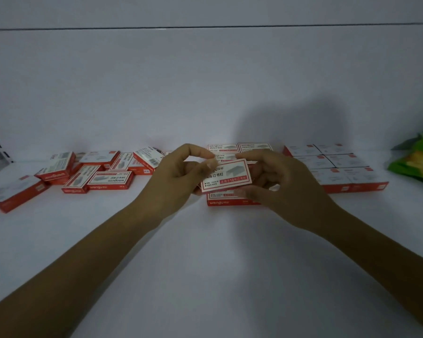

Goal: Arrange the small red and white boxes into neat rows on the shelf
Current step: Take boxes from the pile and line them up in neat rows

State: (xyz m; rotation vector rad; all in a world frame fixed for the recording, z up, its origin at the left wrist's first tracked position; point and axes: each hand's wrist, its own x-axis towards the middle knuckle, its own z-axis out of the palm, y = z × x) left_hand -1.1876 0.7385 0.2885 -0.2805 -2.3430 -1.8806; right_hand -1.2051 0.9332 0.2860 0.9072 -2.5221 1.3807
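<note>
Smooth white shelf (205, 252) against a plain white back wall. My left hand (178, 174) and right hand (276, 181) together pinch one flat rectangular cardboard box (226, 175), red-edged with a white printed face, tilted just above the centre rows (232, 152). Left: a loose jumble of boxes (95, 172). Right: a squared block (337, 167); far right, a crinkled green bag (418, 157).

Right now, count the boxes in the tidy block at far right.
6 boxes: two at the back, two in the middle, two in front. The right hand may hide more.
</note>
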